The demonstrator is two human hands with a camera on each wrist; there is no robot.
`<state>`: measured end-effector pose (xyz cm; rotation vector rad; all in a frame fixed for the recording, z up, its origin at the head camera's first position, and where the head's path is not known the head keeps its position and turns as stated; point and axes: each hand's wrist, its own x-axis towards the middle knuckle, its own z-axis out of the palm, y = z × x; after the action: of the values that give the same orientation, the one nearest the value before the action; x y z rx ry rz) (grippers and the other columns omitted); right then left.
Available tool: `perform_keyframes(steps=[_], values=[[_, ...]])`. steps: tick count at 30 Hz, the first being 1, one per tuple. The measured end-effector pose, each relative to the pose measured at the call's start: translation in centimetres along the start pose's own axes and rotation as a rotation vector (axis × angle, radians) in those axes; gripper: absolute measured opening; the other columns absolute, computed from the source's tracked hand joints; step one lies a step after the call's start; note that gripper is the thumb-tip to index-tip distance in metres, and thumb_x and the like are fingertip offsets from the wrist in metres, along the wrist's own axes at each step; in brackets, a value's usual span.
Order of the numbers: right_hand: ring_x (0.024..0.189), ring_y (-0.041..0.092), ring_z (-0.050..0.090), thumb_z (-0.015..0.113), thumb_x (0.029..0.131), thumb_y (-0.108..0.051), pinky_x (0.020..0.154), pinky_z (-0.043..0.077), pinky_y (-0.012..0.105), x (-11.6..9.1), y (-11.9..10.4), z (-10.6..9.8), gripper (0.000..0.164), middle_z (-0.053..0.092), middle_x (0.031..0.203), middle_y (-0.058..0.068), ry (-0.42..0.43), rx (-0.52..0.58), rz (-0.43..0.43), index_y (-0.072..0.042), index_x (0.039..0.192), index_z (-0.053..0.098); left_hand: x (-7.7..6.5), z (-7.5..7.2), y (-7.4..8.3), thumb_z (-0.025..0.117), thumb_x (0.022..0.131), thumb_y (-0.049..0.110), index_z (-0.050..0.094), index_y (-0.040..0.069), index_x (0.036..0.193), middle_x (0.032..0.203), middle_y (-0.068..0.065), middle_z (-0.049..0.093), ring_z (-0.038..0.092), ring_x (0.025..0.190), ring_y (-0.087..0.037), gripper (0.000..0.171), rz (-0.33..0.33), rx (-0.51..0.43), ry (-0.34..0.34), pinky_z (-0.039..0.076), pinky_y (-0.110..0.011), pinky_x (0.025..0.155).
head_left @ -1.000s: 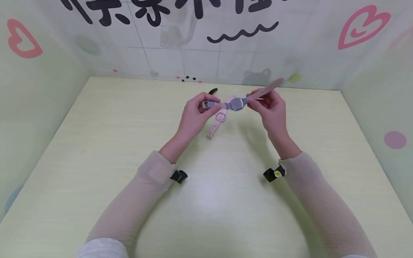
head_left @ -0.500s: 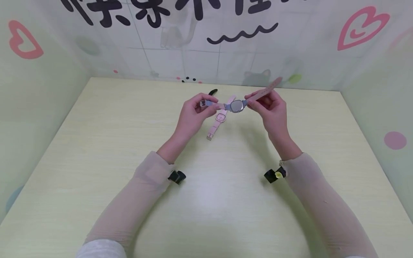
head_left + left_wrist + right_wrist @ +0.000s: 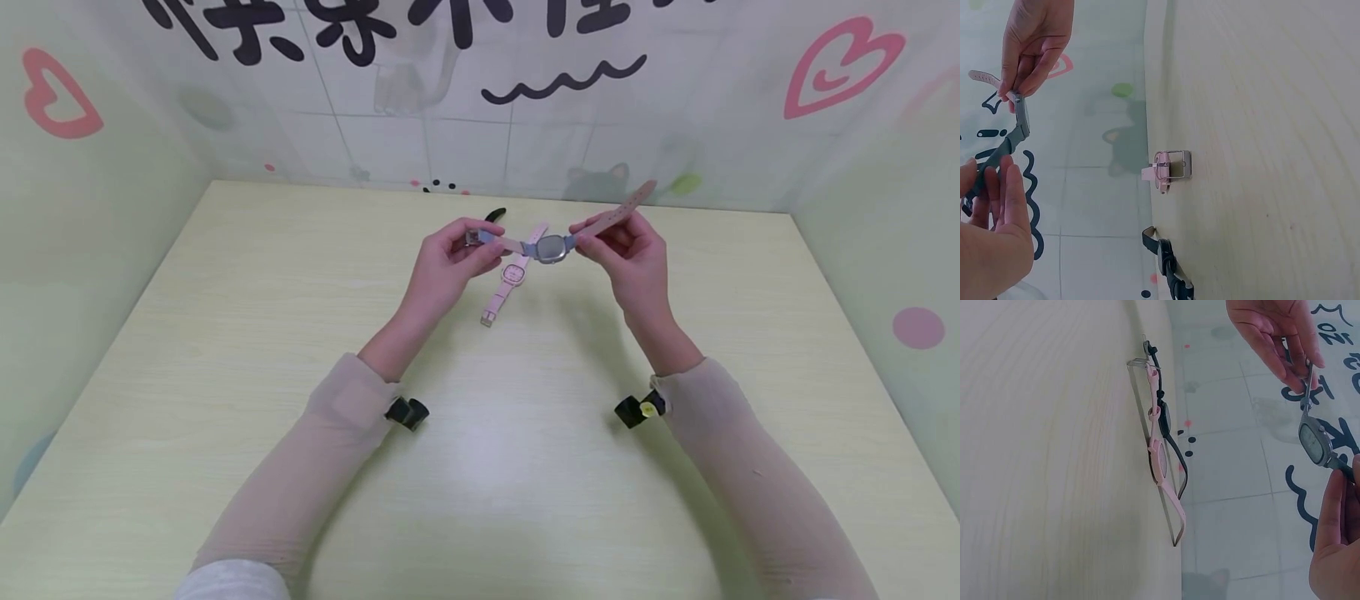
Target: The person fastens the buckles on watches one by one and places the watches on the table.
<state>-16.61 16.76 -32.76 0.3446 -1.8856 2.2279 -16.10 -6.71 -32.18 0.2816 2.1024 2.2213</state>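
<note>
A blue-grey wristwatch [image 3: 551,248] with a pale pink strap lining is held up above the table between both hands. My left hand [image 3: 442,265] pinches the buckle half of its strap. The other half, with the holes, is pinched by my right hand [image 3: 636,265], and its free tip points up and away. In the right wrist view the watch face [image 3: 1315,442] hangs between the two hands. On the table below lies a pink wristwatch [image 3: 513,275]. Behind it is a black wristwatch [image 3: 1165,419], mostly hidden by my left hand in the head view.
The pale wooden table [image 3: 480,467] ends at a printed back wall [image 3: 465,142], with side walls left and right. A small black camera sits on each wrist, the left camera [image 3: 407,412] and the right camera [image 3: 639,410].
Both hands keep their hold on the blue-grey watch. My left hand has shifted slightly left, and the watch face has tilted a little. The pink and black watches stay put.
</note>
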Motion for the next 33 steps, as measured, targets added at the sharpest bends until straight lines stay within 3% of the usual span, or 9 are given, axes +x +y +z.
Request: perform_keyframes(steps=[6, 11, 23, 33], values=[[0.089, 0.012, 0.072, 0.070, 0.088, 0.004, 0.083, 0.060, 0.026, -0.11, 0.01, 0.06, 0.018, 0.076, 0.095, 0.000, -0.002, 0.008, -0.008, -0.007, 0.102, 0.066, -0.07, -0.05, 0.01, 0.061, 0.098, 0.007, 0.062, -0.002, 0.125, 0.104, -0.004, 0.064, 0.070, 0.098, -0.008, 0.029, -0.010, -0.003, -0.007, 0.057, -0.034, 0.094], [0.088, 0.012, 0.072, 0.070, 0.088, 0.004, 0.082, 0.060, 0.026, -0.10, 0.14, 0.05, 0.019, 0.076, 0.095, 0.001, -0.003, 0.009, -0.008, -0.006, 0.103, 0.067, -0.05, -0.06, 0.02, 0.060, 0.099, 0.008, 0.062, -0.001, 0.128, 0.107, -0.004, 0.063, 0.069, 0.105, -0.013, 0.030, -0.018, -0.011, -0.008, 0.057, -0.027, 0.092], [0.087, 0.011, 0.073, 0.068, 0.091, 0.002, 0.082, 0.060, 0.027, -0.14, 0.36, 0.00, 0.016, 0.076, 0.094, 0.000, -0.010, 0.026, -0.012, -0.006, 0.104, 0.067, 0.02, -0.01, -0.08, 0.054, 0.102, 0.009, 0.059, 0.001, 0.134, 0.108, -0.002, 0.060, 0.067, 0.109, -0.015, 0.034, -0.004, -0.046, -0.011, 0.056, -0.028, 0.095], [0.088, 0.011, 0.074, 0.063, 0.096, -0.003, 0.081, 0.061, 0.027, -0.20, 0.47, -0.01, 0.007, 0.076, 0.093, 0.000, -0.014, 0.037, -0.007, -0.006, 0.101, 0.068, -0.06, 0.02, -0.06, 0.047, 0.105, 0.007, 0.050, -0.002, 0.141, 0.130, -0.024, 0.058, 0.064, 0.117, -0.015, 0.038, 0.038, -0.088, -0.042, 0.052, -0.028, 0.103]])
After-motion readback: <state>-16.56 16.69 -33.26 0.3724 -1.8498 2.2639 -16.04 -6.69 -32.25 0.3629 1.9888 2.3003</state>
